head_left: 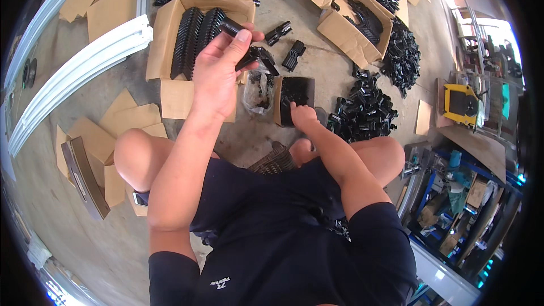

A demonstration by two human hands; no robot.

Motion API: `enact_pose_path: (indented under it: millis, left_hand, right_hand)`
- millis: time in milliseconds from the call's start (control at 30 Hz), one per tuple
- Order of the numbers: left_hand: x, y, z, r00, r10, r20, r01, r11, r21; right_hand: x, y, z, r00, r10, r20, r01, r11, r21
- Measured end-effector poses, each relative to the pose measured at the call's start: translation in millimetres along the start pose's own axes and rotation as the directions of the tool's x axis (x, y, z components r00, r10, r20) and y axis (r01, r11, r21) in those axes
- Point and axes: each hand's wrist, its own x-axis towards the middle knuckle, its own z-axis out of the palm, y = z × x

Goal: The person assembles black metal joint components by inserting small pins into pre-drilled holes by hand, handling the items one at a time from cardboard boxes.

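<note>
Black plastic part (pixel 228 26) is pinched between thumb and fingers of the left hand (pixel 220 73), near one open cardboard carton (pixel 160 42) holding two ribbed rows (pixel 187 42). Right hand (pixel 304 117) reaches past one small box's (pixel 277 103) edge, grip unclear. Two loose pieces (pixel 293 55) lie apart on bare concrete (pixel 315 51).

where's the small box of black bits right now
In the head view, the small box sits just above centre, immediately right of the clear plastic bag, with the right hand at its opening.
</note>
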Motion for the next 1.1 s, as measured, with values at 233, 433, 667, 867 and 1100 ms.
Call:
enact_pose_path:
  millis: [233,433,667,867,1100]
  left_hand:
    - [2.3,7.1,-11.8,0.994,0.041,0.105,-0.045,0.998,0.036]
    - [-6.1,2.0,-1.5,0.978,0.065,0.196,-0.057,0.997,-0.047]
    - [-15.9,-16.2,0.8,0.904,0.114,0.412,-0.062,0.989,-0.138]
    - [-16.3,-15.4,5.6,0.887,0.1,0.452,-0.028,0.986,-0.165]
    - [-19.8,-8.3,7.9,0.759,0.066,0.648,-0.001,0.995,-0.1]
  right_hand:
    - [-21.1,23.2,-108.2,0.994,-0.096,-0.057,0.102,0.987,0.122]
    - [-120.6,-2.3,-251.4,0.876,0.069,-0.478,0.45,0.24,0.86]
    - [-170.5,-41.1,-278.0,0.858,-0.192,-0.477,0.432,-0.232,0.871]
    - [-180.3,-37.6,-281.1,0.886,-0.248,-0.392,0.349,-0.2,0.915]
    - [-178.8,-5.1,-278.7,0.737,-0.209,-0.642,0.675,0.22,0.704]
